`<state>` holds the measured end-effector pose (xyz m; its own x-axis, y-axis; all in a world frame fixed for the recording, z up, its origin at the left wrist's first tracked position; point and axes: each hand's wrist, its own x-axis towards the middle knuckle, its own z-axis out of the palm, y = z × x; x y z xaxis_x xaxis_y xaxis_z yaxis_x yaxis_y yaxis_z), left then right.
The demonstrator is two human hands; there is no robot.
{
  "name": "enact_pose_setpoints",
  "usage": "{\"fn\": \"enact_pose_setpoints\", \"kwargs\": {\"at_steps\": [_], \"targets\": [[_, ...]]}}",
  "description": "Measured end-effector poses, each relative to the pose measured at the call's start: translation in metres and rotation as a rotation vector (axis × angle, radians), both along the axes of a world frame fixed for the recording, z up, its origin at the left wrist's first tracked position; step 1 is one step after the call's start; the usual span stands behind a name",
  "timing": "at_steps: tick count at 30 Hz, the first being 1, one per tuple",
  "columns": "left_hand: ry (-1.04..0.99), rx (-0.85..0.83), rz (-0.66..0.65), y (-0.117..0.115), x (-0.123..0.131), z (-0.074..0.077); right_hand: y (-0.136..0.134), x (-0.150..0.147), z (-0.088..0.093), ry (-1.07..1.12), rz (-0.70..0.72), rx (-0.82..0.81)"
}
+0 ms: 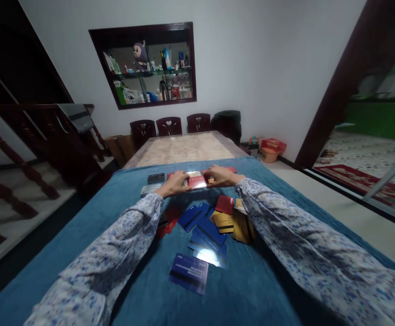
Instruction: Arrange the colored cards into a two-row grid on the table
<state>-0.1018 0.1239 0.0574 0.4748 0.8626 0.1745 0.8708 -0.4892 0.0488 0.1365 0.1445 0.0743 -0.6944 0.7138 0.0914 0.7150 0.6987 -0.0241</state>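
Between my two hands is a red card (196,182), its face catching a bright glare. My left hand (176,183) pinches its left edge and my right hand (221,176) its right edge. More cards lie around them, some partly hidden by the hands: a black card (156,178) and a pale card (150,189) left of my left hand. Nearer me are several blue cards (208,231), several yellow cards (223,222), a dark red card (225,204) and red cards (172,218) beside my left sleeve. A dark blue card (189,273) lies closest.
A blue cloth (251,290) covers the near part of the table; its far part is a bare beige tabletop (187,148). Dark wooden chairs (168,126) line the far end. A wall cabinet (143,72) holds bottles and a plush toy. Wooden railings (10,172) stand left.
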Motion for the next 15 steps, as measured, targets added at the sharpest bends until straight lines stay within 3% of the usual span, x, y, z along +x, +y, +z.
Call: {"fn": "enact_pose_setpoints", "kwargs": {"at_steps": [15], "targets": [[0.073,0.006,0.048,0.054,0.046,-0.005,0.047,0.032,0.002,-0.091,-0.102,0.001]]}}
